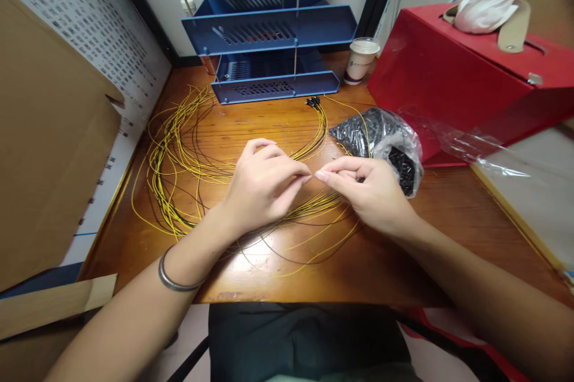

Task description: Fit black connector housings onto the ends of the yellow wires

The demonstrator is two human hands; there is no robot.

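My left hand (262, 182) and my right hand (365, 188) meet fingertip to fingertip over the middle of the wooden desk (287, 268). Both pinch at the same spot, where a thin yellow wire (309, 152) runs into the left fingers. Whatever sits between the right fingertips is too small to make out. A loose tangle of yellow wires (174, 173) spreads across the desk to the left and under both hands. Some wire ends with small black connectors (313, 101) lie farther back. A clear plastic bag of small black parts (381, 140) lies just beyond my right hand.
A blue tiered letter tray (269, 41) stands at the back of the desk, with a paper cup (361, 60) to its right. A red box (457, 77) with a white cloth on top fills the right side. Cardboard (49, 155) stands along the left edge.
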